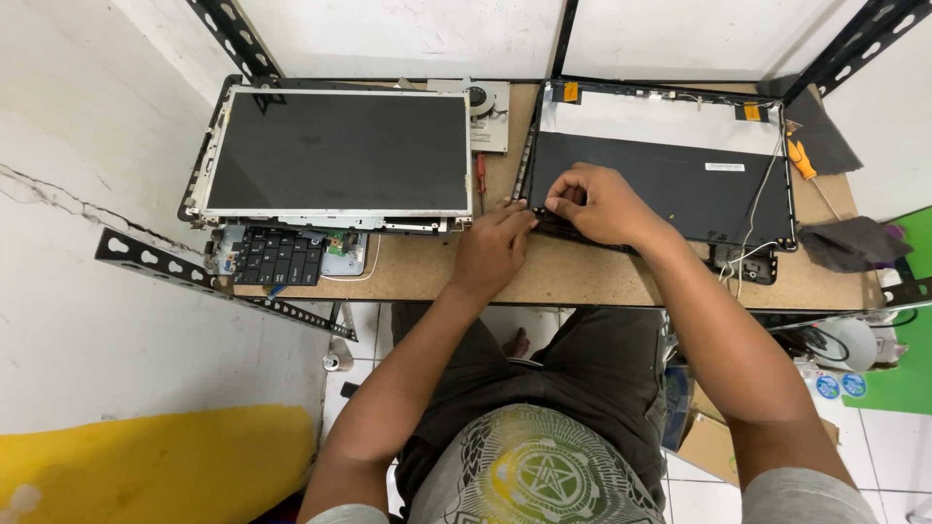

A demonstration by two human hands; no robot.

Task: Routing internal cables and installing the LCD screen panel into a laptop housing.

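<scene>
A person is working over a bare wooden workbench [582,277], both hands meeting at the lower left corner of a black plastic laptop lid shell [670,184] that is lying open-side up on the right half of the bench. The left hand [495,247] is lying palm down, fingers curled, with its fingertips pressing on the shell's corner edge. The right hand [602,204] is arching over the same corner, fingers bent and pinching at the dark rim; what sits between the fingertips is too small to tell. Thin white cables [752,243] are trailing across the shell's right side to its lower edge. On the left half of the bench, a flat grey display panel in a silver metal frame [338,152] is resting on top of a black laptop keyboard [277,257], well apart from the hands. A red-handled screwdriver [480,175] is lying between panel and shell, and an orange-handled tool [801,158] is sitting near the shell's right edge.
</scene>
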